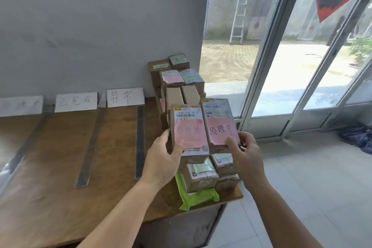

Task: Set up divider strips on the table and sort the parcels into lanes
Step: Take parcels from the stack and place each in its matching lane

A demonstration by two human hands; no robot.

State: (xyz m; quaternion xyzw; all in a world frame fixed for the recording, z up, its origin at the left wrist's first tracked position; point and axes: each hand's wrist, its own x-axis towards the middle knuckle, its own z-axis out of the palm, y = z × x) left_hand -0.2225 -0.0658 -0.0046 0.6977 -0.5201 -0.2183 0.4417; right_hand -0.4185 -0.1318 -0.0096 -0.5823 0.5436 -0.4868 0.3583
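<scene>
Presently, I hold 2 parcels side by side above the right end of the wooden table (60, 197). My left hand (164, 159) grips the left parcel (189, 133), thumb curled over its front lower edge and the other fingers wrapped behind its left side. My right hand (246, 153) pinches the right parcel (219, 125) at its lower right corner, thumb on the pink note, fingers behind. Each parcel carries a white shipping label and a pink handwritten note. The 2 parcels touch along their inner edges.

Beneath and behind them stands a stack of parcels (179, 78) at the table's right end, some with pink notes, some with green. A green packet (196, 197) lies under the nearest boxes at the table's corner.

On the tabletop, 3 grey divider strips (140, 143) run from the wall toward me, well apart from each other. At the wall, 3 white sign cards (124, 96) stand upright at the head of the lanes; the leftmost is too blurred to read.
</scene>
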